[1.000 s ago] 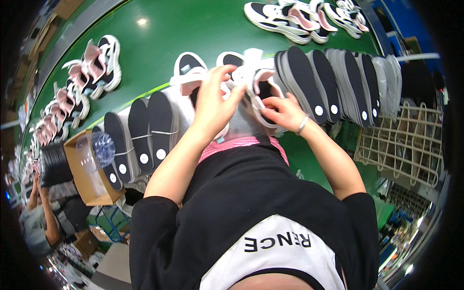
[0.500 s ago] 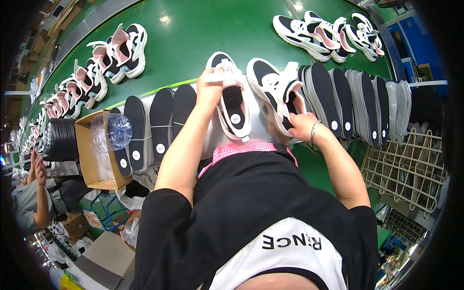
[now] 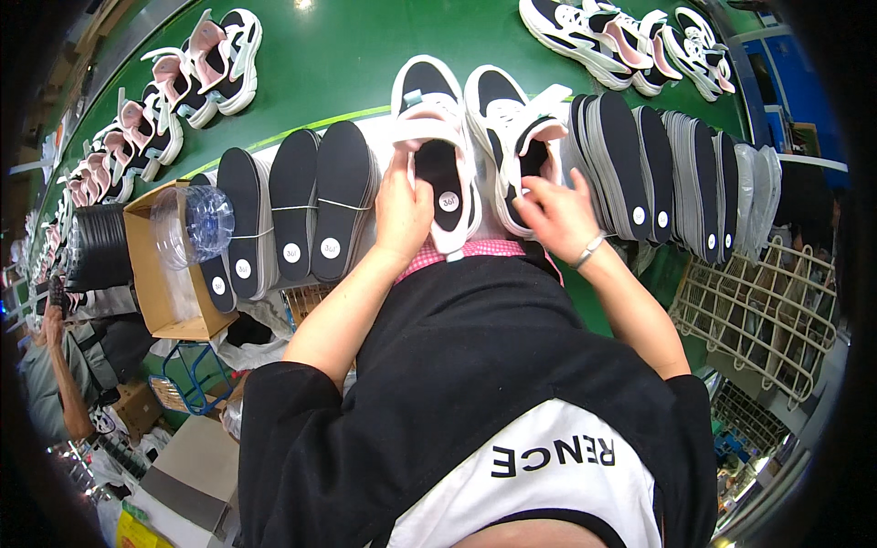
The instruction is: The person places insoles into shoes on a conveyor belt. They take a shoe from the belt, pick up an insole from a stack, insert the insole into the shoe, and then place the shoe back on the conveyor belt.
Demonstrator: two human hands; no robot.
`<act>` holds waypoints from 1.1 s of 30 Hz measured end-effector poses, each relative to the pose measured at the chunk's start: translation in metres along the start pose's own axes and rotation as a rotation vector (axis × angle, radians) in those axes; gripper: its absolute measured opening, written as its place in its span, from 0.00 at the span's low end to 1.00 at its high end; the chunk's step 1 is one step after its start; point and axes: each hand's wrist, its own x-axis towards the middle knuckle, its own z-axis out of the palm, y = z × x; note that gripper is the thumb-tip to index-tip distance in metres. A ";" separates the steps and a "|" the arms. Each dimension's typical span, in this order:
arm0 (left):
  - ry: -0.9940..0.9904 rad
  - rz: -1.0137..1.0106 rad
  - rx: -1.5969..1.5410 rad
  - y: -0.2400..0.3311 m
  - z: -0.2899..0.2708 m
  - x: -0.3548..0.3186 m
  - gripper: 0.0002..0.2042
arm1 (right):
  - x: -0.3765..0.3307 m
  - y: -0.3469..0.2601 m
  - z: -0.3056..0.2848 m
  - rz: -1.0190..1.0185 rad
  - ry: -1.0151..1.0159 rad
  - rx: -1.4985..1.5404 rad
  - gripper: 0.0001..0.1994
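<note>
- Left hand (image 3: pixel 404 212) closed on the heel end of the left sneaker (image 3: pixel 437 146), thumb and fingers pinching the collar; black insole (image 3: pixel 442 181) with a round white sticker visible inside the shoe.
- Right hand (image 3: pixel 557 215) at the opening of the right sneaker (image 3: pixel 513 146), fingers curled down onto its heel and inner edge; full grip or just pressing, cannot tell. Thin bracelet (image 3: pixel 589 250) on that wrist.
- Both sneakers white and black with pink lining, side by side, touching, toes pointing away from the wearer, lying at the near edge of the green conveyor belt (image 3: pixel 347 64).
- Left of the pair: bundles of black insoles (image 3: pixel 297 215) stood on edge, tied with thin bands, white round stickers near the heels.
- Right of the pair: a longer row of black and grey insoles (image 3: pixel 658 173), also on edge, just beside the right sneaker.
- Far side of belt: more finished sneakers (image 3: pixel 196 68) in a line at upper left, another group (image 3: pixel 630 36) at upper right.
- Cardboard box (image 3: pixel 151 283) at left with a clear plastic bottle (image 3: pixel 192 224) lying on top.
- White wire rack (image 3: pixel 767 301) at lower right.
- Another person's arm (image 3: pixel 68 384) at far left edge.
</note>
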 end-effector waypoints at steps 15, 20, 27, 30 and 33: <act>-0.001 0.029 0.198 0.020 -0.005 0.012 0.20 | 0.004 0.043 0.018 0.356 0.000 0.883 0.20; -0.017 0.365 0.124 0.011 -0.005 -0.008 0.23 | -0.001 0.059 0.005 0.127 0.015 0.341 0.18; -0.458 0.125 0.613 0.070 0.043 0.031 0.41 | -0.007 0.130 -0.006 0.407 0.409 -0.435 0.34; -0.420 0.150 0.611 0.060 0.051 0.044 0.33 | -0.011 0.141 0.004 0.390 0.474 -0.532 0.33; -0.301 0.125 0.599 0.053 0.037 0.070 0.30 | -0.017 0.145 0.005 0.400 0.470 -0.527 0.33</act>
